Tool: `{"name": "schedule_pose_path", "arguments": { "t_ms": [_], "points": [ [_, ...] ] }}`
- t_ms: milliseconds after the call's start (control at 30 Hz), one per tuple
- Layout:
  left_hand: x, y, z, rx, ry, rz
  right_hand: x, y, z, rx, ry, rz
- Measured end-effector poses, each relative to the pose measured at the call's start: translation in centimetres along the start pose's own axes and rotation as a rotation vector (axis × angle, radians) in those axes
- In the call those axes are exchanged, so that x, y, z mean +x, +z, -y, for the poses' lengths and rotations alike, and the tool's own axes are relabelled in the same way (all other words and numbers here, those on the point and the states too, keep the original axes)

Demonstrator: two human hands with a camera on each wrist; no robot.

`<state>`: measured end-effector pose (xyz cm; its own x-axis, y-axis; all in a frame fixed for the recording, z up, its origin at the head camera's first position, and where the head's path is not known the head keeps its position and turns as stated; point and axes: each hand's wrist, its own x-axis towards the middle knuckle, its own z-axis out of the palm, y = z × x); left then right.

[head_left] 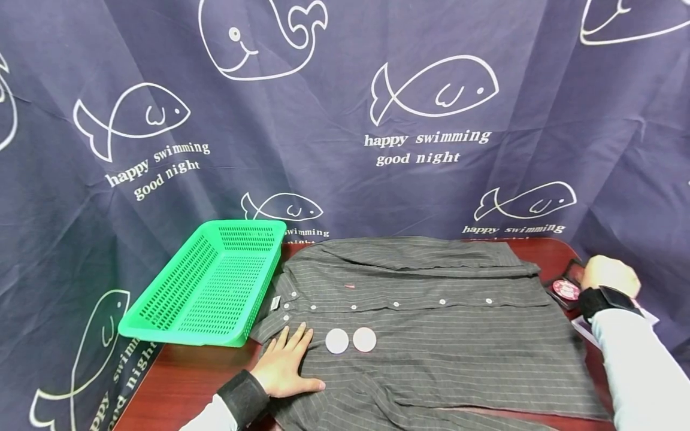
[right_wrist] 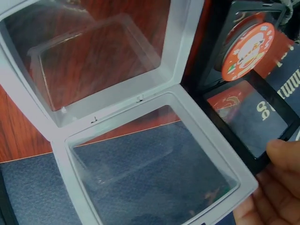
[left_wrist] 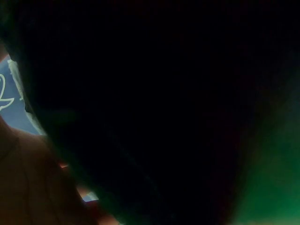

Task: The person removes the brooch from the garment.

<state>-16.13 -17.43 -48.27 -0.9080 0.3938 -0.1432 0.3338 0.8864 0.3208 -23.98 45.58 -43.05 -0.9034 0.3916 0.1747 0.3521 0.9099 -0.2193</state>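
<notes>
While my left grip [head_left: 286, 362] lies spread flat on the shirt [head_left: 431, 323], my right grip [head_left: 609, 275] pinches the black case [right_wrist: 253, 117]; I'd lift slow, w/ lid level.

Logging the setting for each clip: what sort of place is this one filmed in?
Probably a staged recording setup, not a lived-in room: a whale-print curtain hangs as a backdrop behind a reddish wooden table, where a striped shirt lies flat beside a green basket.
</notes>
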Motion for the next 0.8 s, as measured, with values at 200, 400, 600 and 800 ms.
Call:
{"name": "schedule_pose_path", "arguments": {
  "t_ms": [200,400,600,800],
  "points": [
    [0.0,0.1,0.1,0.002,-0.001,-0.004,0.3,0.1,0.3,0.039,-0.006,0.0],
    [0.0,0.2,0.1,0.006,0.0,-0.003,0.2,0.3,0.1,0.069,-0.058,0.04],
    [0.0,0.3,0.1,0.013,0.002,-0.003,-0.4,0.3,0.4,0.068,-0.085,0.084],
    [0.0,0.1,0.0,0.01,0.005,-0.004,-1.1,0.8,1.2,0.066,-0.082,0.081]
  ]
}}
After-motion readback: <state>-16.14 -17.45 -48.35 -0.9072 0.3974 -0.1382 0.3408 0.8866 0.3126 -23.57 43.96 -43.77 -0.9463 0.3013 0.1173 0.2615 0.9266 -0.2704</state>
